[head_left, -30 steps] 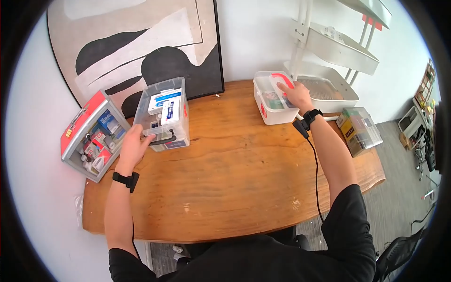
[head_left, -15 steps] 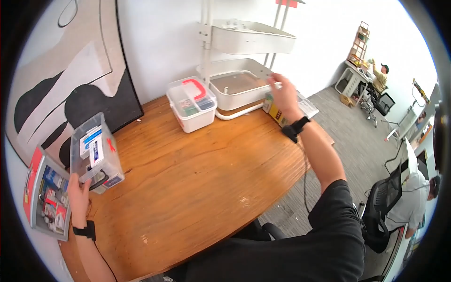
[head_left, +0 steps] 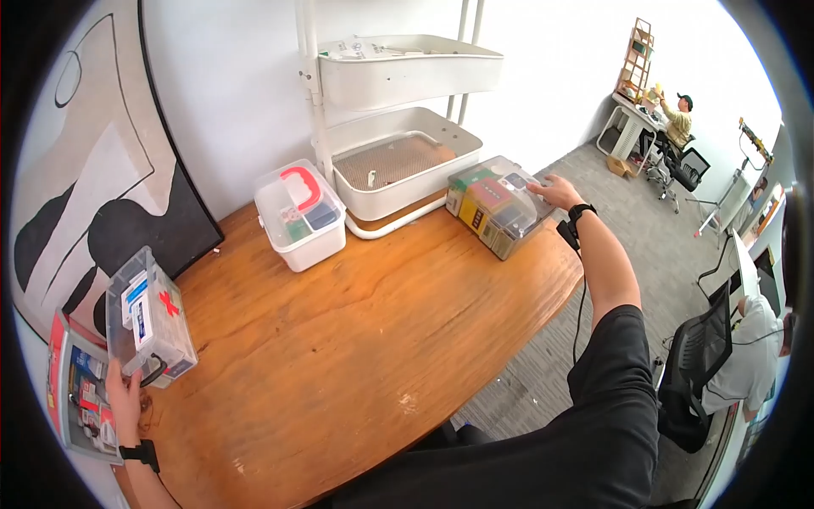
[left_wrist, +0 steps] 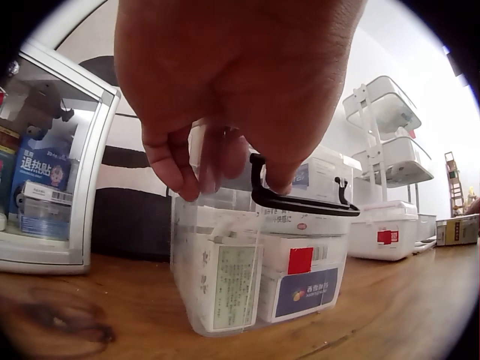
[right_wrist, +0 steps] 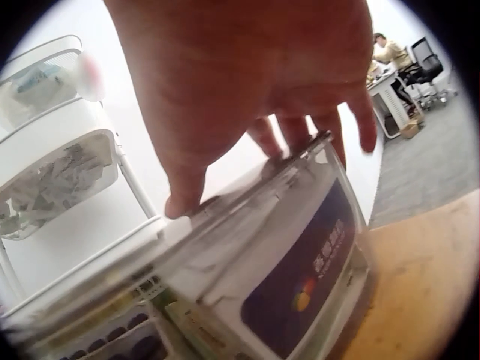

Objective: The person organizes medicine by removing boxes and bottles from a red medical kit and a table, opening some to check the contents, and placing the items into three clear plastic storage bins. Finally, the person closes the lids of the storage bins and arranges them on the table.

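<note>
At the left end of the table, my left hand (head_left: 125, 397) grips the near end of a clear plastic box (head_left: 174, 335) by its rim. The box's black handle (left_wrist: 307, 202) lies beside the thumb in the left wrist view. White medicine boxes (head_left: 136, 310) and a red cross mark show on it. On the right, my right hand (head_left: 558, 193) rests with spread fingers on the lid of a second clear plastic box (head_left: 500, 204). Yellow and dark packages sit inside that one. Its lid edge runs under the thumb and fingers in the right wrist view.
A white box with a red handle (head_left: 298, 188) stands at the back of the wooden table (head_left: 339, 356). Behind are a white tiered cart (head_left: 398, 178) and a framed picture (head_left: 93, 153). An open-fronted medicine case (head_left: 80, 386) stands far left. People sit in the background.
My right hand has left the white box's lid and moved right onto the second clear box. The head view has turned right. My left hand stays at the first clear box.
</note>
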{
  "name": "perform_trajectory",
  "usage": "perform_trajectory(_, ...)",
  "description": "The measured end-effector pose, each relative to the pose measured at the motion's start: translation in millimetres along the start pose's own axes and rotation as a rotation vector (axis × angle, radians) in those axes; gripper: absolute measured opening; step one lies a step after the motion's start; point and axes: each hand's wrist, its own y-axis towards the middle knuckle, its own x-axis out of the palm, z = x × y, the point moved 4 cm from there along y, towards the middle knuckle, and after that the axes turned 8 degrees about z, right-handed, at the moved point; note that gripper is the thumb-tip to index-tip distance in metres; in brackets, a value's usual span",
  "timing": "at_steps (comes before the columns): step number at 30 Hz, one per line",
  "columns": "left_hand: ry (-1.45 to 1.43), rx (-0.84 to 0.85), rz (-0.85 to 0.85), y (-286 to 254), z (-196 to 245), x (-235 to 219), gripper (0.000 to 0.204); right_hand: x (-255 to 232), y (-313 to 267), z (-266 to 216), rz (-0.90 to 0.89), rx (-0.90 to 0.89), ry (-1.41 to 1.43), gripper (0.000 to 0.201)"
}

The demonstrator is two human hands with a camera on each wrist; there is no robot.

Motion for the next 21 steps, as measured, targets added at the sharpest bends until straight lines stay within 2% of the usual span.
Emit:
perform_trajectory(1, 0.002, -0.002, 0.0, -1, -1, 1, 0.029, 2, 1, -7, -0.08, 0.006, 0.029, 0.11)
perform_trajectory(2, 0.043, 0.007, 0.006, -2, -9, 1, 0.028, 6, 5, -7, -0.084, 0.007, 0.027, 0.11)
perform_trajectory(5, 0.109, -0.013, -0.04, -2, -29, -4, 0.027, 18, 4, -2, -0.035, 0.008, 0.203, 0.089)
perform_trajectory(6, 0.124, -0.045, -0.07, -3, -33, -4, 0.026, 18, 2, -3, -0.04, 0.01, 0.204, 0.089)
perform_trajectory(10, 0.114, -0.004, -0.042, -6, -33, -5, 0.026, 21, -22, -16, -0.09, -0.043, 0.244, 0.087)
perform_trajectory(13, 0.146, -0.024, -0.033, -3, -36, -2, 0.024, 28, -66, -46, -0.1, -0.085, 0.256, 0.086)
perform_trajectory(15, 0.135, 0.11, 0.07, -7, -46, 2, 0.023, 31, -99, -65, -0.151, -0.149, 0.264, 0.085)
perform_trajectory(16, 0.138, -0.065, -0.036, -5, -35, -1, 0.027, 39, -112, -69, -0.12, -0.179, 0.229, 0.083)
perform_trajectory(17, 0.299, -0.089, -0.12, -1, -34, -2, 0.032, 22, -153, -100, -0.166, -0.149, 0.233, 0.08)
perform_trajectory(18, 0.23, 0.203, 0.086, -5, -20, 0, 0.032, 40, -164, -100, -0.108, -0.2, 0.284, 0.071)
perform_trajectory(19, 0.271, 0.123, 0.068, -6, -5, -2, 0.033, 46, -185, -116, -0.187, -0.204, 0.364, 0.062)
perform_trajectory(21, 0.255, 0.024, -0.045, -1, 6, -8, 0.039, 61, -222, -142, -0.158, -0.288, 0.466, 0.056)
